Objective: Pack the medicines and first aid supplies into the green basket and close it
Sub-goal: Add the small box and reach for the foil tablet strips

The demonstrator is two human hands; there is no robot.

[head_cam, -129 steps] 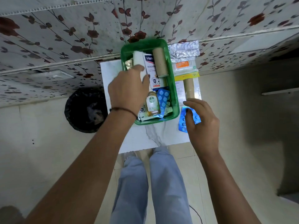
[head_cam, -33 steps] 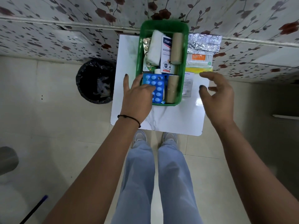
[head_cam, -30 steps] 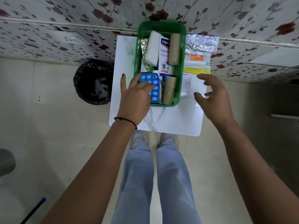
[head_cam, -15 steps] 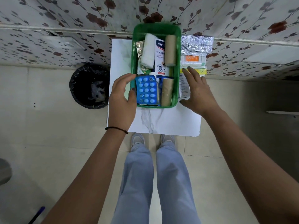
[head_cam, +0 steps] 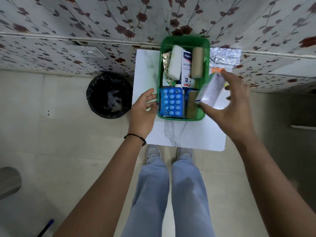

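The green basket (head_cam: 185, 42) sits at the wall end of the white surface (head_cam: 188, 134), already crowded, while your right hand (head_cam: 229, 106) carries a blurred white carton (head_cam: 211, 90) over the basket's right rim, fingers (head_cam: 207, 109) closed on it. Your left hand (head_cam: 142, 111) rests just beside the basket's left wall, fingers spread and empty. Releasing the carton onto the blue blister pack (head_cam: 171, 104) may leave it proud of the rim and block closing; the foil strips (head_cam: 224, 55) right of the basket remain unpacked.

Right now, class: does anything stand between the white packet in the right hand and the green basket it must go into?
Nothing visible does: the right hand holds the white packet over the green basket, whose top is open.
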